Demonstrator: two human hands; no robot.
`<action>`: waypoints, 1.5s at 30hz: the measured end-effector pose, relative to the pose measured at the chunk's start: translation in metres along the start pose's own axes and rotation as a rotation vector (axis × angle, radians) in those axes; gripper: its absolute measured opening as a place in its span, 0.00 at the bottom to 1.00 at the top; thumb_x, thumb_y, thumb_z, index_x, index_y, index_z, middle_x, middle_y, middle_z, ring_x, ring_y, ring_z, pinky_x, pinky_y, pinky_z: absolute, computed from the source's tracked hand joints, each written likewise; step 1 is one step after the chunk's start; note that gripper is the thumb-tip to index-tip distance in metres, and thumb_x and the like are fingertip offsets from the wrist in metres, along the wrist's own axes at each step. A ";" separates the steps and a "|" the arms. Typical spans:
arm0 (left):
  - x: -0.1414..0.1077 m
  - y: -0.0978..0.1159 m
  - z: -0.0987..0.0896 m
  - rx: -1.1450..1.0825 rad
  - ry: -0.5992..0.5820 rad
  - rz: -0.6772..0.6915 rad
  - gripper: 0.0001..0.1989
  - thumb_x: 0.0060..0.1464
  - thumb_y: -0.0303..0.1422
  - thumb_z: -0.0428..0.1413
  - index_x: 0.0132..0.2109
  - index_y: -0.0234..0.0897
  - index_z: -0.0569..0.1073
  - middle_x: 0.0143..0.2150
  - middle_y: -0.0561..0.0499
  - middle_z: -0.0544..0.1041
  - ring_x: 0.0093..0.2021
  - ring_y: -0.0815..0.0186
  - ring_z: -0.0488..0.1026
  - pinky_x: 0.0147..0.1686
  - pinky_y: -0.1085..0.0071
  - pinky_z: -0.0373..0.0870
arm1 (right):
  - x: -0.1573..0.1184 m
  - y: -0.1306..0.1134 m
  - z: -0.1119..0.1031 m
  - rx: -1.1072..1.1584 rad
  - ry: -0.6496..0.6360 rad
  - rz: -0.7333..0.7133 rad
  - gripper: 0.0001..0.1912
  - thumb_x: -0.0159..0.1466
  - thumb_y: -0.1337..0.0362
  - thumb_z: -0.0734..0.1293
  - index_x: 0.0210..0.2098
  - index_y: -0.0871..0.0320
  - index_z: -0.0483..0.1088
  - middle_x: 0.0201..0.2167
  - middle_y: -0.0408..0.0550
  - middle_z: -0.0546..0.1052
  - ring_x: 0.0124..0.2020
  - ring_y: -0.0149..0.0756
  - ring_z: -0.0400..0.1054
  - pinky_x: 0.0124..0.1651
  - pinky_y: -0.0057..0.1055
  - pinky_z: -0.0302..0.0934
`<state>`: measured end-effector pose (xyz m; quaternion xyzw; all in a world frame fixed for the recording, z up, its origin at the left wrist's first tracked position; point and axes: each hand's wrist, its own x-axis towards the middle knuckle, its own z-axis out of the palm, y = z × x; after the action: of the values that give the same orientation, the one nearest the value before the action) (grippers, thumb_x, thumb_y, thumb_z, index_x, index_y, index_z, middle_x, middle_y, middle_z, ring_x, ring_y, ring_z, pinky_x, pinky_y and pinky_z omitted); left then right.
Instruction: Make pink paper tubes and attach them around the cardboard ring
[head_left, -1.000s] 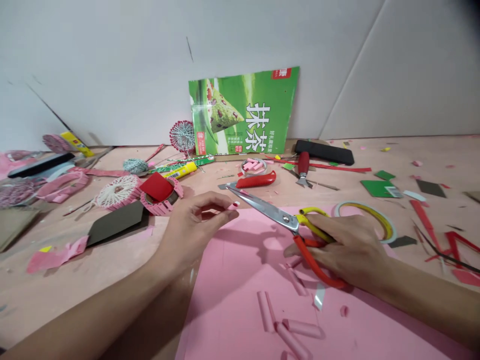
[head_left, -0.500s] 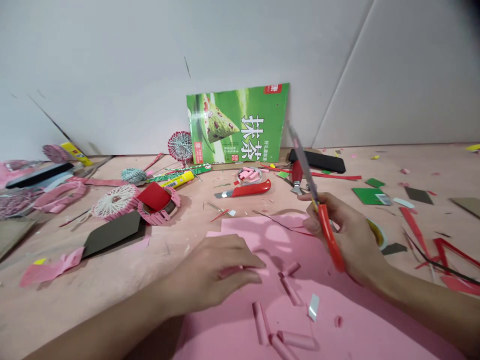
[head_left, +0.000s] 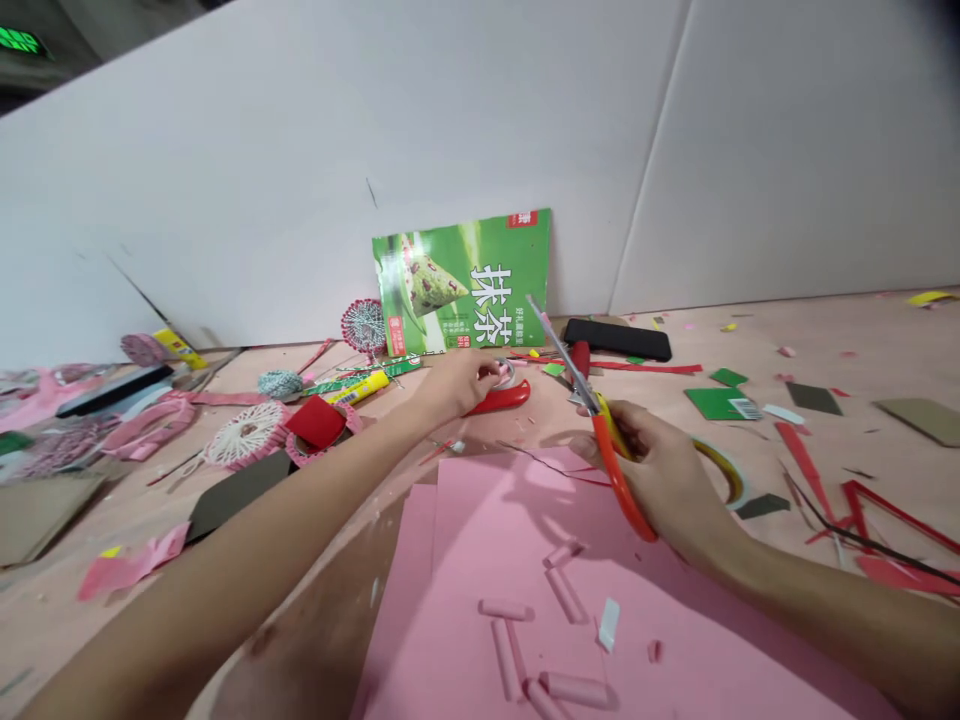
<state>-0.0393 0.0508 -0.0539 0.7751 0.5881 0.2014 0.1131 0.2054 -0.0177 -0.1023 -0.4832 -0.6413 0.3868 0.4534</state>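
Note:
My left hand [head_left: 459, 385] reaches to the back of the table, fingers bent together over a small round dish [head_left: 514, 372] that holds pink pieces. What is between the fingertips is too small to tell. Just below that hand lies a red-handled utility knife [head_left: 501, 398], partly covered by it. In my right hand [head_left: 660, 460] are scissors [head_left: 615, 455] with orange and yellow handles, their blades pointing up and away over the table. In front of me, on pink paper sheets [head_left: 480, 510], lie several small pink paper rolls [head_left: 574, 688] and a white scrap [head_left: 609, 625].
A green printed card [head_left: 465, 290] leans against the white partition [head_left: 300, 180]. A black phone-like object [head_left: 619, 340], a roll of tape [head_left: 726, 470] and red strips [head_left: 814, 465] lie at right. A glue stick [head_left: 360, 388] and pink woven rounds [head_left: 247, 435] are at left.
My left hand has moved forward from above the pink sheets to the small dish. A pink roll now shows on the sheet near where it was. The scissors stay in my right hand.

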 end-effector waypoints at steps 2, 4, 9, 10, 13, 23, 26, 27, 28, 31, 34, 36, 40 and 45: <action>0.020 -0.007 0.010 0.035 -0.058 -0.032 0.09 0.57 0.32 0.62 0.29 0.37 0.81 0.29 0.47 0.80 0.31 0.60 0.73 0.34 0.66 0.62 | 0.001 0.001 0.000 -0.003 0.003 0.025 0.21 0.55 0.47 0.76 0.36 0.56 0.73 0.29 0.45 0.73 0.28 0.36 0.64 0.29 0.31 0.62; 0.031 -0.010 0.017 0.052 -0.105 -0.076 0.14 0.59 0.35 0.62 0.26 0.36 0.77 0.25 0.51 0.76 0.29 0.63 0.71 0.34 0.66 0.64 | 0.001 0.002 0.000 0.009 0.003 0.035 0.21 0.56 0.46 0.75 0.34 0.57 0.71 0.28 0.44 0.71 0.28 0.35 0.62 0.29 0.31 0.60; 0.041 -0.011 0.017 -0.047 -0.140 -0.150 0.16 0.56 0.41 0.66 0.27 0.35 0.75 0.24 0.54 0.74 0.29 0.64 0.72 0.35 0.66 0.68 | 0.001 0.004 0.001 0.044 -0.038 0.055 0.20 0.56 0.47 0.75 0.36 0.57 0.71 0.29 0.42 0.69 0.29 0.33 0.60 0.30 0.29 0.58; 0.041 -0.011 0.014 -0.094 -0.130 -0.157 0.16 0.52 0.40 0.68 0.25 0.35 0.76 0.22 0.53 0.73 0.29 0.63 0.73 0.34 0.66 0.67 | 0.001 0.004 0.001 0.053 -0.036 0.067 0.20 0.56 0.47 0.75 0.36 0.56 0.71 0.30 0.42 0.70 0.29 0.34 0.61 0.30 0.29 0.58; 0.032 -0.005 0.003 -0.290 -0.057 -0.164 0.13 0.48 0.40 0.69 0.26 0.35 0.79 0.24 0.49 0.77 0.30 0.61 0.74 0.33 0.67 0.66 | 0.001 0.006 0.002 0.078 -0.034 0.091 0.22 0.55 0.48 0.75 0.40 0.56 0.72 0.34 0.45 0.75 0.32 0.37 0.66 0.32 0.30 0.61; -0.123 0.039 -0.019 -1.230 0.212 -0.470 0.12 0.48 0.36 0.73 0.35 0.35 0.82 0.35 0.49 0.83 0.37 0.66 0.82 0.38 0.77 0.77 | -0.014 0.008 0.004 -0.366 -0.084 -0.357 0.14 0.58 0.56 0.69 0.28 0.52 0.59 0.21 0.37 0.64 0.20 0.31 0.58 0.24 0.28 0.54; -0.151 0.045 -0.014 -1.375 0.315 -0.467 0.08 0.50 0.33 0.73 0.37 0.38 0.83 0.36 0.51 0.84 0.36 0.67 0.82 0.35 0.78 0.78 | -0.023 0.012 0.004 -0.560 -0.073 -0.624 0.08 0.60 0.59 0.66 0.31 0.52 0.60 0.20 0.37 0.68 0.17 0.31 0.62 0.21 0.27 0.54; -0.155 0.044 -0.012 -1.399 0.334 -0.437 0.07 0.52 0.33 0.72 0.38 0.39 0.84 0.37 0.51 0.84 0.35 0.68 0.82 0.34 0.78 0.78 | -0.025 0.014 0.004 -0.601 -0.060 -0.684 0.07 0.60 0.59 0.66 0.33 0.52 0.61 0.21 0.37 0.69 0.17 0.32 0.64 0.20 0.27 0.56; -0.159 0.042 -0.011 -1.411 0.347 -0.404 0.06 0.53 0.32 0.71 0.39 0.40 0.84 0.37 0.51 0.84 0.35 0.69 0.81 0.34 0.79 0.78 | -0.026 0.014 0.005 -0.632 -0.044 -0.725 0.07 0.61 0.59 0.65 0.34 0.51 0.62 0.21 0.38 0.70 0.17 0.33 0.65 0.20 0.27 0.57; -0.163 0.037 -0.006 -1.410 0.370 -0.351 0.06 0.54 0.30 0.70 0.40 0.39 0.84 0.38 0.50 0.85 0.36 0.69 0.81 0.35 0.79 0.78 | -0.028 0.012 0.008 -0.679 0.005 -0.780 0.04 0.60 0.60 0.62 0.34 0.51 0.61 0.20 0.39 0.69 0.15 0.34 0.64 0.18 0.29 0.55; -0.163 0.037 -0.003 -1.417 0.381 -0.323 0.07 0.53 0.29 0.71 0.40 0.40 0.84 0.38 0.50 0.85 0.38 0.66 0.81 0.39 0.75 0.80 | -0.026 0.006 0.009 -0.704 0.017 -0.847 0.06 0.60 0.61 0.62 0.30 0.50 0.57 0.17 0.36 0.63 0.13 0.32 0.58 0.16 0.28 0.52; -0.164 0.039 -0.002 -1.429 0.372 -0.300 0.07 0.52 0.30 0.71 0.40 0.40 0.84 0.38 0.50 0.84 0.39 0.66 0.81 0.42 0.74 0.79 | -0.024 0.001 0.008 -0.702 0.026 -0.884 0.08 0.63 0.60 0.61 0.29 0.50 0.57 0.18 0.36 0.63 0.13 0.30 0.55 0.17 0.27 0.50; -0.167 0.044 -0.006 -1.416 0.318 -0.279 0.06 0.54 0.29 0.69 0.41 0.39 0.84 0.40 0.51 0.83 0.42 0.67 0.80 0.43 0.76 0.78 | -0.023 -0.005 0.005 -0.721 0.042 -0.926 0.10 0.66 0.58 0.60 0.29 0.51 0.60 0.18 0.37 0.65 0.14 0.29 0.57 0.19 0.27 0.52; -0.170 0.045 -0.007 -1.408 0.303 -0.258 0.07 0.59 0.26 0.66 0.42 0.42 0.84 0.41 0.54 0.82 0.42 0.70 0.78 0.44 0.77 0.78 | -0.022 -0.005 0.005 -0.731 0.055 -0.939 0.11 0.66 0.59 0.60 0.27 0.51 0.58 0.16 0.36 0.62 0.13 0.28 0.53 0.20 0.28 0.49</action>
<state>-0.0424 -0.1249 -0.0598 0.4070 0.4152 0.6217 0.5249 0.2022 -0.0408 -0.1038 -0.2825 -0.8660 -0.1134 0.3967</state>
